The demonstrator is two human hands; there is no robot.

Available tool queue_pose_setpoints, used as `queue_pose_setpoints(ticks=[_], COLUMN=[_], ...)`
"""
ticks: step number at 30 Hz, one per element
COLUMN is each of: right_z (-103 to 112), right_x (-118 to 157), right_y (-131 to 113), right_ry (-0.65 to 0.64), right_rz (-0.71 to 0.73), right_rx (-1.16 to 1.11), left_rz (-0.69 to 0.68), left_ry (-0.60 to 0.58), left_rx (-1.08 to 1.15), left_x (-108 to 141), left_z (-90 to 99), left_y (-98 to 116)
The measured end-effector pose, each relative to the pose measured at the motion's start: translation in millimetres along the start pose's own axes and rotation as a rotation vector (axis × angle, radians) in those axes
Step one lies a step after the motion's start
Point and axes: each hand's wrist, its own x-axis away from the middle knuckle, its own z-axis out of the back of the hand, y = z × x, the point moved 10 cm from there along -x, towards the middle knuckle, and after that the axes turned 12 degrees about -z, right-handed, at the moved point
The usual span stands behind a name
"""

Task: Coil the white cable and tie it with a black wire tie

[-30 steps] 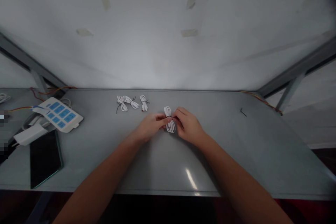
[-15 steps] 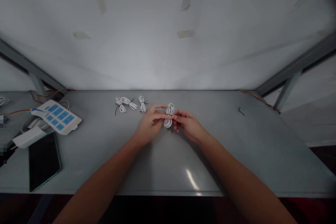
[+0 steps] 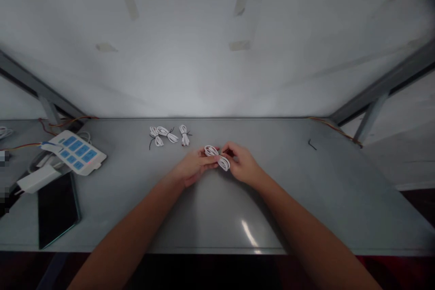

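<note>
A coiled white cable (image 3: pixel 224 163) is held between both hands above the grey table, its bundle slanting down to the right. My left hand (image 3: pixel 195 164) grips it from the left, thumb lying across its middle. From the right, my right hand (image 3: pixel 242 163) pinches at the bundle's waist, where something thin and dark shows by the fingertips, likely a twist tie. Farther back to the left lie three more white cable bundles: one cable bundle (image 3: pixel 157 137), another cable bundle (image 3: pixel 168 134) against it, and a separate cable bundle (image 3: pixel 184 136), each bound with a black tie.
A loose black twist tie (image 3: pixel 312 145) lies on the table (image 3: pixel 340 199) at the right. To the left are a power strip (image 3: pixel 76 152) with blue sockets, a white charger (image 3: pixel 39 178) and a dark tablet-like device (image 3: pixel 58 210). A pale wall (image 3: pixel 190 72) stands behind.
The cable bundle has turned from nearly upright to a slant and come slightly nearer. My left thumb now lies across it, and my right fingers have curled in at its waist.
</note>
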Motion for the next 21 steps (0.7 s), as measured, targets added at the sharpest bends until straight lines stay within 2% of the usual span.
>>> queue_pose_setpoints(ticks=[4, 9, 13, 17, 19, 21], right_z=[1.2, 1.3, 3.2, 7.7, 7.1, -2.0], right_x=[0.8, 0.0, 0.5, -2.6, -7.5, -11.4], right_y=[-1.0, 1.1, -1.7, -0.9, 10.1, 27.6], right_ry=[0.051, 0.046, 0.071, 0.088, 0.043, -0.074], right_rz=[0.019, 0.006, 0.040, 0.043, -0.057, -0.228], right_rx=[0.183, 0.217, 0.218, 0.109, -0.030, -0.271], left_rz=[-0.215, -0.550, -0.647, -0.693, -0.711, -0.743], left_ry=[-0.002, -0.128, -0.190, -0.217, -0.205, -0.195], left_rx=[-0.367, -0.835, -0.934, -0.987, -0.994, -1.002], left_x=[-1.3, 12.7, 17.1, 15.4, 15.0, 16.1], left_z=[7.0, -17.2, -25.0, -26.2, -26.4, -28.3], left_y=[19.9, 52.8, 54.6, 48.1, 47.0, 47.9])
